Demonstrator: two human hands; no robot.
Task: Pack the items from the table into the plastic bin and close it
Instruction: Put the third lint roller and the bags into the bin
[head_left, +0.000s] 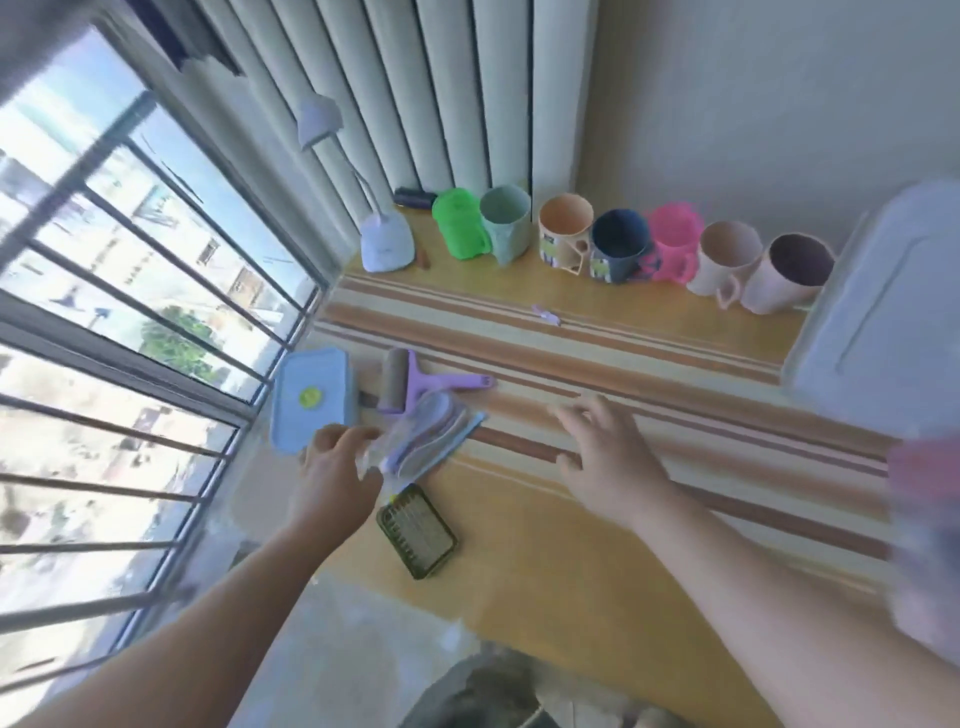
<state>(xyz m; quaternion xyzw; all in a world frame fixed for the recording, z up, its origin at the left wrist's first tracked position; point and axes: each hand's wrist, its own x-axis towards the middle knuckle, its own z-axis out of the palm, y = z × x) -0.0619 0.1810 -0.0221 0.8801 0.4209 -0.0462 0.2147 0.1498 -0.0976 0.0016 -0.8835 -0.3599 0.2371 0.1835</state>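
Fingers (363, 434) of the left hand (332, 467) are curled round the near end of a clear packet (431, 436) of purple and blue pieces, which is gripped low over the tabletop (597, 545); whether its far end touches the surface cannot be told through the blur. Fingers (576, 413) of the right hand (608, 457) are spread and relaxed, and nothing is held by them; the hand is hung above the striped cloth (649, 353), apart from the packet.

Just beyond the packet a purple lint roller (410, 384) is laid flat, and to its left a blue lidded box (314, 402) with a green dot is set near the window (104, 312). A dark green grater (418, 530) is laid just nearer than the packet.

Along the back edge a row of mugs is seen: green (460, 223), grey-green (506, 221), peach (566, 231), navy (621, 244), pink (672, 241) and two pale ones (724, 260) (789, 275). A small desk lamp (384, 244) is stood at the left end of the row.

At the right edge a large pale bin lid (893, 312) is seen, blurred; the bin itself cannot be made out.
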